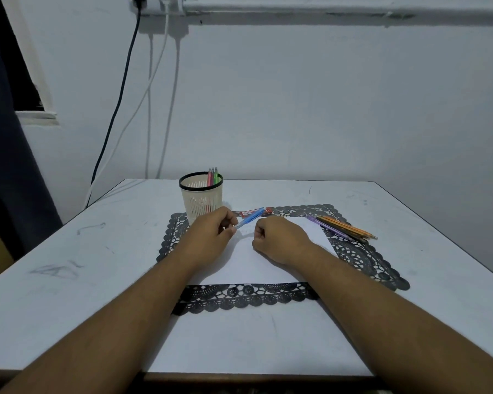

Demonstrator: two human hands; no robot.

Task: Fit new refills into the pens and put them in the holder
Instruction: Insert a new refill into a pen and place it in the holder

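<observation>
My left hand (pixel 214 230) pinches the tip end of a blue pen (pixel 251 218), which slants up and to the right over the white sheet (pixel 256 265). My right hand (pixel 279 240) rests curled on the sheet just right of the pen; what its fingers hold is hidden. A cream mesh holder (pixel 201 199) with a black rim stands behind my left hand, with a pink and a green pen (pixel 213 176) sticking out. A red refill packet (pixel 252 213) lies behind the blue pen. Several pens, purple and orange (pixel 343 226), lie at the right on the black lace mat (pixel 362 257).
The white table (pixel 69 251) reaches back to a wall. Black and white cables (pixel 125 89) hang down the wall at the left. A dark curtain fills the far left edge. Pencil marks show on the tabletop's left side.
</observation>
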